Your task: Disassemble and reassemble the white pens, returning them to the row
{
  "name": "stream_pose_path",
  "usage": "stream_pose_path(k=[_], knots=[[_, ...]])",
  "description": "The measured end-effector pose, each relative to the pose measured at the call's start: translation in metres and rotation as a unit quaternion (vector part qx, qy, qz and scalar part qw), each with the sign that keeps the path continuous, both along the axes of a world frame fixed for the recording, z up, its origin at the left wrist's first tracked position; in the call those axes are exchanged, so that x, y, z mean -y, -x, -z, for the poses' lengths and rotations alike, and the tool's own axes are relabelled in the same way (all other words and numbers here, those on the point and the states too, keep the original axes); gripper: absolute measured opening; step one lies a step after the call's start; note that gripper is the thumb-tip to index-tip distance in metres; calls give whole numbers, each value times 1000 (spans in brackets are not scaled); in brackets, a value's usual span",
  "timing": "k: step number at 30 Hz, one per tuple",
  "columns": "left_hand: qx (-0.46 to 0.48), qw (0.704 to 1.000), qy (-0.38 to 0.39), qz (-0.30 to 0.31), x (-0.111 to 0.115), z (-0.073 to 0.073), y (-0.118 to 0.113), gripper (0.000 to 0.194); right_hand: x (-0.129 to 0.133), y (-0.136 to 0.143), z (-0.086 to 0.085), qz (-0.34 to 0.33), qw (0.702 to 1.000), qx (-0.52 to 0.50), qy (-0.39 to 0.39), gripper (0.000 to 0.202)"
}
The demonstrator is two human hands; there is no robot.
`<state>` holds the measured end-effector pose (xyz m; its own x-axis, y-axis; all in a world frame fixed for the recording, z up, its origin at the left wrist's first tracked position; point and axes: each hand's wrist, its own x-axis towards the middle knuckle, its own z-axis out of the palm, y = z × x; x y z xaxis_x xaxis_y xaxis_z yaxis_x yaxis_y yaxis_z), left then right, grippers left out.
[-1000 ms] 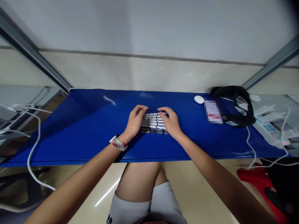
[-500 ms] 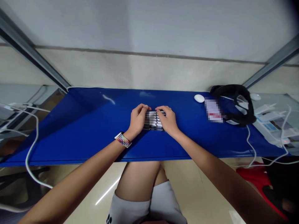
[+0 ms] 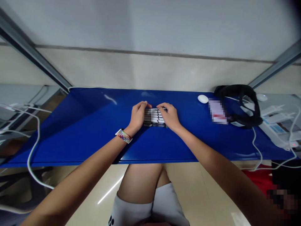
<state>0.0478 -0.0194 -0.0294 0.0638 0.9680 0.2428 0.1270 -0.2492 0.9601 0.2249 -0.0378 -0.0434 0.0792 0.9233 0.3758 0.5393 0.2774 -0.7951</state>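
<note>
Several white marker-like sticks with dark bands (image 3: pixel 154 116) lie side by side on the blue tabletop, pressed together in one flat bundle. My left hand (image 3: pixel 138 116) is curled around their left ends, with a colourful woven band on its wrist. Around the right ends, my right hand (image 3: pixel 169 115) is bent in the same way, its fingertips at the far edge. A dark clear-looking strip shows along the near side of the bundle; whether it is a case I cannot tell. The fingers hide both ends of the sticks.
A white oval mouse-like object (image 3: pixel 203 99), a blurred card (image 3: pixel 217 111) and a black head strap (image 3: pixel 257 108) lie on the right of the blue table (image 3: pixel 89 131). Beyond them stands a white charging unit (image 3: pixel 275 131) with cables. A white cable (image 3: pixel 34 150) hangs at the left.
Both hands and the bundle have shifted slightly away from the table's near edge. My grip at the two ends looks much the same. The view has moved a little.
</note>
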Motion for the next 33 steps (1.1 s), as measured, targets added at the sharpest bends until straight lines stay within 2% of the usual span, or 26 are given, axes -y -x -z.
stream_pose_path(k=[4,8,12,16,20,22,25,29,33], knots=[[9,1000,7,4,-2,1,0,40,0,-2,-5,-27,999,29,-7,21],[13,1000,6,23,-3,2,1,41,0,-7,-10,-61,998,8,-15,23],[19,999,13,26,-4,-1,4,40,12,-12,-13,-103,992,53,-45,22],[4,1000,4,15,-10,-2,9,40,38,-11,-17,-209,959,153,-114,22],[2,1000,13,-12,-18,0,15,38,59,-9,-18,-276,924,231,-131,32],[7,1000,19,-16,-21,1,17,37,65,-10,-17,-287,917,246,-127,36],[6,1000,19,-12,-21,0,18,36,70,-13,-16,-271,924,241,-121,36],[5,1000,13,-10,-19,-1,19,35,71,-19,-16,-236,935,237,-118,23],[-7,1000,5,-7,-19,-3,19,35,70,-19,-18,-247,936,224,-110,3]])
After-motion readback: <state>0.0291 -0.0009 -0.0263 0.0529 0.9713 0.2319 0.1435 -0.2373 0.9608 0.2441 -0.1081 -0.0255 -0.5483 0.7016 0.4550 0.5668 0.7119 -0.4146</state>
